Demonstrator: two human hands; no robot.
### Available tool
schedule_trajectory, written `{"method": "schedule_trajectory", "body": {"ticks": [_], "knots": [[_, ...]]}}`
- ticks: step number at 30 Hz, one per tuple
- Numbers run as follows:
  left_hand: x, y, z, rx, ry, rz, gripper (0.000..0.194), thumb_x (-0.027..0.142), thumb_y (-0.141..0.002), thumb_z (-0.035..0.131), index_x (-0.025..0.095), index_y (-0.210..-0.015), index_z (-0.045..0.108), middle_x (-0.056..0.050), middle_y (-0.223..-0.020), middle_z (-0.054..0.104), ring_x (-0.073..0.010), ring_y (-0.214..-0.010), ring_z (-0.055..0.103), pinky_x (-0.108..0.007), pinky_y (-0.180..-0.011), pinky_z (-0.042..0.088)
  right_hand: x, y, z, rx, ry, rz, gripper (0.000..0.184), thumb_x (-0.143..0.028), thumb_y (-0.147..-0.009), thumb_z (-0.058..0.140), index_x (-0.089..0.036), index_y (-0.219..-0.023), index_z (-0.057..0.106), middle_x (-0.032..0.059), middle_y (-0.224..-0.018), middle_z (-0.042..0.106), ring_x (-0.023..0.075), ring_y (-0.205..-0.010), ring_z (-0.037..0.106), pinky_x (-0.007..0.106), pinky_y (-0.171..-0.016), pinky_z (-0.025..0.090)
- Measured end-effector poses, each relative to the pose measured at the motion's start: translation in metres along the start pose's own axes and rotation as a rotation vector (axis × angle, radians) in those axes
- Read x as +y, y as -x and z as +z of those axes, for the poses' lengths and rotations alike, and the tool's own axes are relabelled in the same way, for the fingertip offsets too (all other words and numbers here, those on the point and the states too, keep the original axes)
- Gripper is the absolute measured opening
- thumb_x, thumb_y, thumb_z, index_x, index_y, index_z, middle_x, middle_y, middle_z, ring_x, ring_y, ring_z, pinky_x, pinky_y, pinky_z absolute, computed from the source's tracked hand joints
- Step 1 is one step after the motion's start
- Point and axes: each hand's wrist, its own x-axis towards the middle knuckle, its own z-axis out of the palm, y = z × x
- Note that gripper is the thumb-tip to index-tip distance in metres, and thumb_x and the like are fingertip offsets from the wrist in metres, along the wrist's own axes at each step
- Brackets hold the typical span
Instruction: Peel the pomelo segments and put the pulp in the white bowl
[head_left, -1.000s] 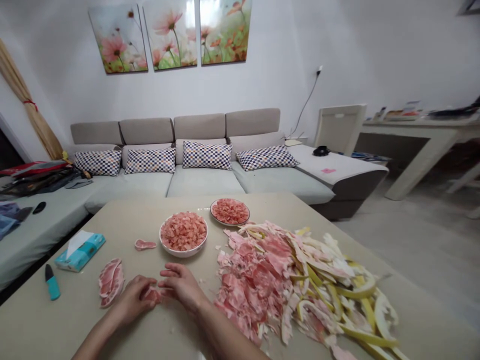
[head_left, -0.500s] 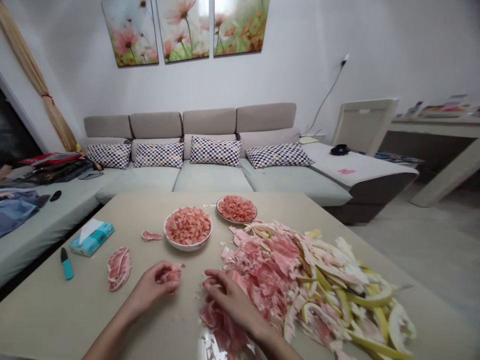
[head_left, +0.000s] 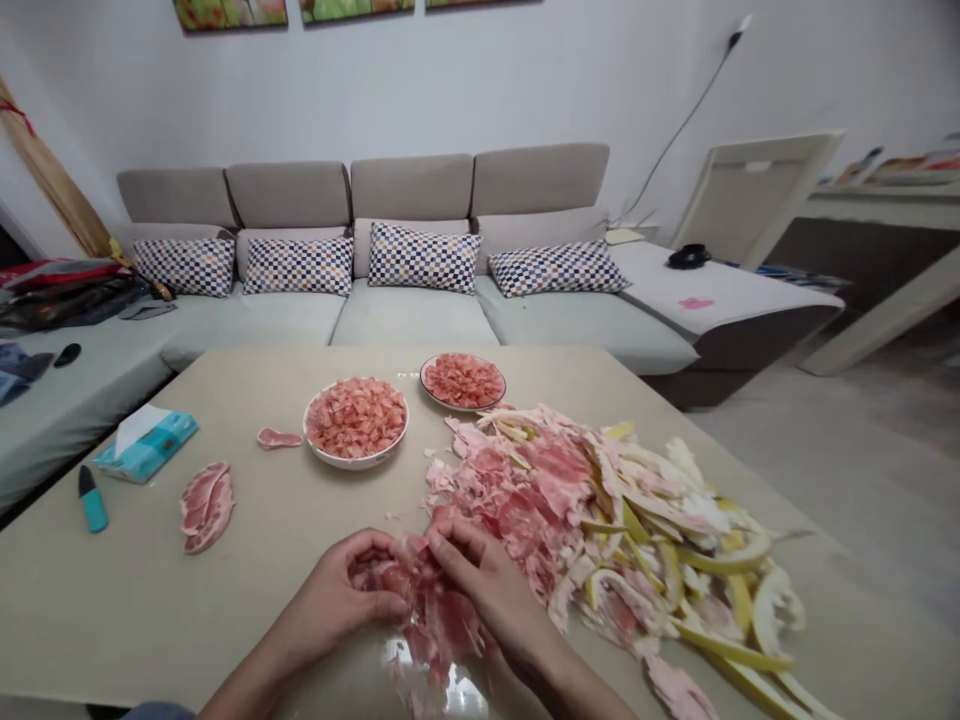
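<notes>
My left hand [head_left: 330, 605] is closed around a piece of pink pomelo segment [head_left: 395, 578], partly hidden by the fingers. Beside it, my right hand [head_left: 499, 595] pinches thin pink membrane at the segment's edge, thumb and fingers together. Loose membrane scraps [head_left: 442, 625] lie on the table below both hands. A white bowl [head_left: 356, 462] heaped with pomelo flesh stands ahead of my left hand. Further back is a dark-rimmed plate [head_left: 463, 407] of the same flesh. Left of the hands lies a larger pomelo segment [head_left: 207, 508], with a small piece [head_left: 279, 438] near the bowl.
A big pile of pink membrane [head_left: 525, 500] and yellow-green rind [head_left: 720, 560] covers the table's right side. At the left are a tissue pack [head_left: 150, 448] and a turquoise-handled knife [head_left: 93, 503]. Behind the table [head_left: 285, 640] stands a sofa [head_left: 412, 315] with checked cushions.
My hands, apart before, have come together, the left moving right with the segment. My right hand now grips the membrane at it. The view has tilted downward.
</notes>
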Motion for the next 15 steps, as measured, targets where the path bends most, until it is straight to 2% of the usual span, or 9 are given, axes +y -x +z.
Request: {"method": "schedule_trajectory", "body": {"ticks": [5, 8, 10, 12, 14, 15], "knots": [[-0.004, 0.005, 0.002, 0.015, 0.034, -0.037, 0.031, 0.013, -0.063, 0.08, 0.017, -0.087, 0.061, 0.0, -0.081, 0.063, -0.0138, -0.075, 0.057, -0.024, -0.069, 0.043, 0.003, 0.004, 0.006, -0.06, 0.281, -0.026, 0.03, -0.042, -0.077, 0.068, -0.018, -0.095, 0.066, 0.0023, -0.082, 0.064, 0.0165, -0.073, 0.059, 0.025, -0.065, 0.043], [-0.007, 0.006, 0.004, 0.022, 0.039, -0.05, 0.034, 0.013, -0.061, 0.08, 0.017, -0.088, 0.06, -0.001, -0.082, 0.063, -0.0144, -0.077, 0.057, -0.024, -0.069, 0.043, 0.002, 0.004, 0.008, -0.019, 0.386, -0.11, 0.02, -0.036, -0.081, 0.064, -0.018, -0.083, 0.07, 0.0036, -0.082, 0.065, 0.0176, -0.076, 0.059, 0.026, -0.067, 0.043], [-0.01, 0.007, 0.005, 0.015, 0.031, -0.058, 0.036, 0.013, -0.06, 0.081, 0.016, -0.089, 0.06, -0.001, -0.083, 0.064, -0.0148, -0.077, 0.057, -0.025, -0.07, 0.043, 0.0, 0.003, 0.007, -0.003, 0.369, -0.118, 0.025, -0.036, -0.085, 0.056, -0.016, -0.077, 0.069, 0.0037, -0.077, 0.064, 0.0173, -0.074, 0.059, 0.026, -0.067, 0.044], [-0.012, 0.006, 0.005, 0.015, 0.031, -0.06, 0.034, 0.013, -0.061, 0.08, 0.016, -0.089, 0.06, -0.001, -0.083, 0.064, -0.015, -0.077, 0.057, -0.025, -0.07, 0.042, -0.002, 0.004, 0.006, -0.032, 0.353, -0.097, 0.025, -0.037, -0.086, 0.054, -0.017, -0.081, 0.069, 0.0036, -0.078, 0.065, 0.0172, -0.074, 0.059, 0.027, -0.068, 0.044], [-0.013, 0.006, 0.005, 0.028, 0.04, -0.051, 0.031, 0.015, -0.062, 0.08, 0.016, -0.087, 0.06, -0.002, -0.082, 0.064, -0.0154, -0.078, 0.058, -0.024, -0.069, 0.042, -0.003, 0.006, 0.006, -0.086, 0.39, -0.109, 0.022, -0.036, -0.079, 0.065, -0.019, -0.092, 0.068, 0.0037, -0.087, 0.066, 0.0182, -0.079, 0.06, 0.027, -0.07, 0.045], [-0.013, 0.006, 0.005, 0.039, 0.041, -0.045, 0.031, 0.015, -0.062, 0.08, 0.016, -0.085, 0.06, -0.002, -0.081, 0.064, -0.0156, -0.078, 0.058, -0.024, -0.069, 0.041, -0.003, 0.007, 0.006, -0.1, 0.419, -0.134, 0.027, -0.034, -0.074, 0.071, -0.02, -0.097, 0.068, 0.0038, -0.093, 0.066, 0.0189, -0.083, 0.06, 0.027, -0.073, 0.045]]}}
